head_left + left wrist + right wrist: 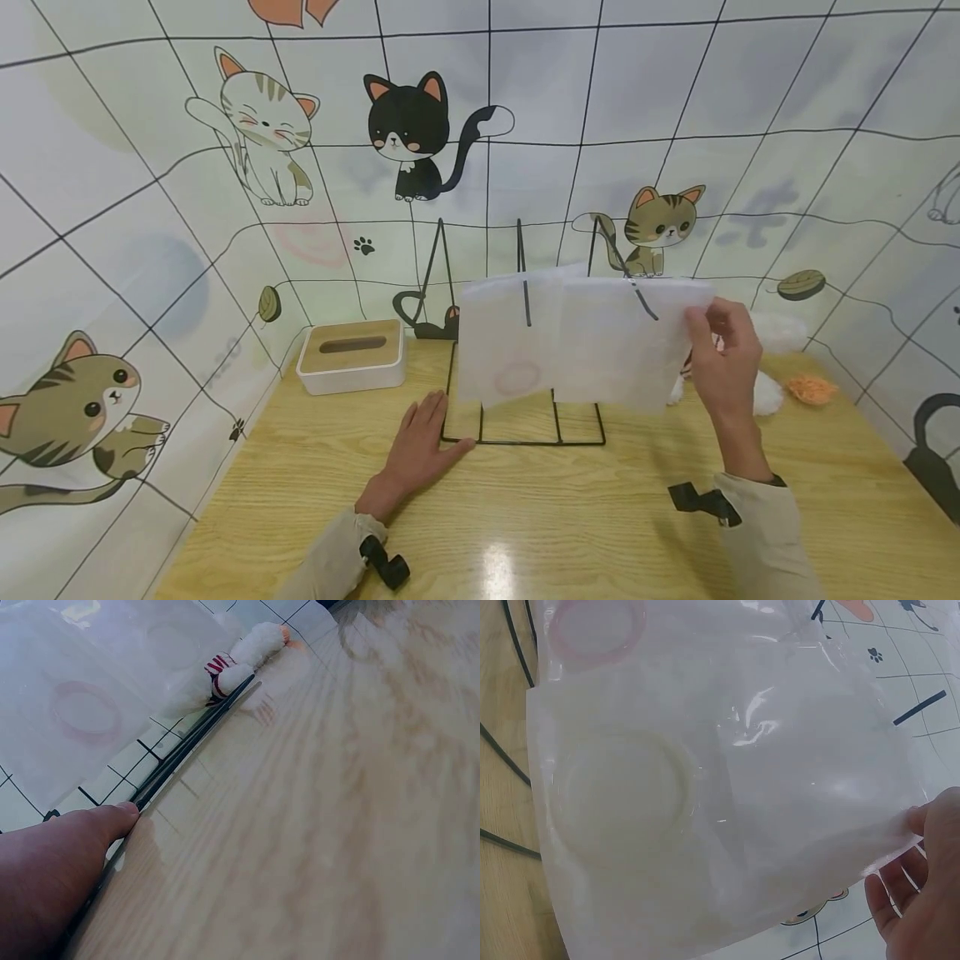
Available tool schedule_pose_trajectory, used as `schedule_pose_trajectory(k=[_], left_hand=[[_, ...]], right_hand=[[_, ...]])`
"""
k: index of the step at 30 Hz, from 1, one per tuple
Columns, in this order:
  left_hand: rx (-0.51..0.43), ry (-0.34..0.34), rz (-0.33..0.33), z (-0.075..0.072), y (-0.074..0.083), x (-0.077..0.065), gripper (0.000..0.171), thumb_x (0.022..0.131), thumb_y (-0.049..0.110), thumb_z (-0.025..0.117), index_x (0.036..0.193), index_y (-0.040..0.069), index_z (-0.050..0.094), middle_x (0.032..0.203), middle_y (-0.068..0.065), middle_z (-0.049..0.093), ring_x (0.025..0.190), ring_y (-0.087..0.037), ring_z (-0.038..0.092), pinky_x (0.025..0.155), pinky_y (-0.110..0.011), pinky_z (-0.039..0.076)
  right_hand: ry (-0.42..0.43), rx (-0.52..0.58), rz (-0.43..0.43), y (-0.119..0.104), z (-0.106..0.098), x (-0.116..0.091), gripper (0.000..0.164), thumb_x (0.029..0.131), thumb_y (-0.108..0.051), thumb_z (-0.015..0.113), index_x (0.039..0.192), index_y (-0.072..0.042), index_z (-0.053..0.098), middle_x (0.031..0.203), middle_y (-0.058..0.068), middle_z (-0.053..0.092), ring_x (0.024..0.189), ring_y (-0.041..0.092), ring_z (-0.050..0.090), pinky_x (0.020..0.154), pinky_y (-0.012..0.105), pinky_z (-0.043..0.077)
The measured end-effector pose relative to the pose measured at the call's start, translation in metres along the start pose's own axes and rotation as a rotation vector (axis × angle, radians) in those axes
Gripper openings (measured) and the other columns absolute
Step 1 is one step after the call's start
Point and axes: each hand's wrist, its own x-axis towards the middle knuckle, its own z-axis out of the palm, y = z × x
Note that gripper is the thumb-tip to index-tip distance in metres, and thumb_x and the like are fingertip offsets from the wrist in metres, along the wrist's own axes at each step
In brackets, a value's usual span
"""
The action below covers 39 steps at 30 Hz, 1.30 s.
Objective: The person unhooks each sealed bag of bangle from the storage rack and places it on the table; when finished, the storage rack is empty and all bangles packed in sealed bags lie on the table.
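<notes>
A black wire rack (517,442) with tall upright prongs stands on the wooden table. Two translucent plastic bags overlap side by side on it, prong ends showing in front of both. The left bag (498,350) contains a pink ring (592,658); a pale yellowish ring (686,787) shows in the right bag (615,350). At the right bag's upper outer corner, my right hand (727,354) pinches the plastic between thumb and fingers. My left hand (420,446) lies with extended fingers at the rack's front left corner, its thumb (120,817) touching the base bar.
A white tissue box (351,357) with a wooden lid sits at the back left. White fluffy items (767,393), one with a red-striped band, and an orange tuft (810,388) lie at the back right. A cat-print sheet (540,100) encloses the table's back and sides.
</notes>
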Motion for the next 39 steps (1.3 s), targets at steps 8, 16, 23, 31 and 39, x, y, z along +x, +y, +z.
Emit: schedule_pose_trajectory(k=[8, 16, 23, 31, 39], left_hand=[[-0.002, -0.002, 0.000, 0.001, -0.001, 0.000, 0.093, 0.093, 0.061, 0.056, 0.156, -0.001, 0.028, 0.163, -0.016, 0.029, 0.153, -0.031, 0.024, 0.125, -0.051, 0.017], [0.008, 0.001, -0.001, 0.002, -0.002, 0.000, 0.093, 0.093, 0.061, 0.057, 0.155, -0.002, 0.028, 0.163, -0.016, 0.029, 0.153, -0.031, 0.024, 0.125, -0.051, 0.017], [-0.008, -0.003, -0.003, 0.000, 0.000, 0.000, 0.092, 0.093, 0.060, 0.057, 0.156, -0.001, 0.027, 0.163, -0.016, 0.029, 0.153, -0.031, 0.023, 0.125, -0.051, 0.016], [-0.007, -0.004, -0.008, 0.000, 0.000, 0.000, 0.092, 0.093, 0.060, 0.057, 0.156, 0.000, 0.028, 0.163, -0.016, 0.029, 0.153, -0.031, 0.023, 0.125, -0.051, 0.016], [-0.002, -0.002, -0.002, 0.001, 0.000, 0.001, 0.091, 0.094, 0.060, 0.057, 0.156, 0.000, 0.028, 0.163, -0.016, 0.029, 0.153, -0.031, 0.024, 0.124, -0.052, 0.017]], right_hand=[[0.059, -0.045, -0.069, -0.004, 0.000, 0.000, 0.033, 0.097, -0.011, 0.064, 0.126, 0.003, 0.057, 0.108, -0.024, 0.051, 0.101, 0.002, 0.052, 0.086, 0.014, 0.043], [0.069, -0.027, -0.137, -0.006, -0.003, 0.001, 0.027, 0.093, -0.006, 0.067, 0.106, 0.014, 0.056, 0.096, -0.021, 0.052, 0.087, 0.000, 0.051, 0.077, 0.017, 0.042], [0.060, -0.015, -0.143, -0.008, -0.010, 0.002, 0.017, 0.094, -0.003, 0.064, 0.104, 0.011, 0.061, 0.097, -0.017, 0.057, 0.087, 0.002, 0.053, 0.073, 0.013, 0.044], [-0.047, 0.078, -0.248, -0.008, -0.013, 0.004, 0.008, 0.089, 0.010, 0.064, 0.094, 0.015, 0.062, 0.088, -0.013, 0.059, 0.081, 0.003, 0.053, 0.073, 0.016, 0.044], [-0.134, -0.015, -0.142, -0.011, -0.015, 0.002, 0.012, 0.095, -0.001, 0.064, 0.102, 0.007, 0.070, 0.086, -0.023, 0.064, 0.067, -0.002, 0.054, 0.062, 0.008, 0.043]])
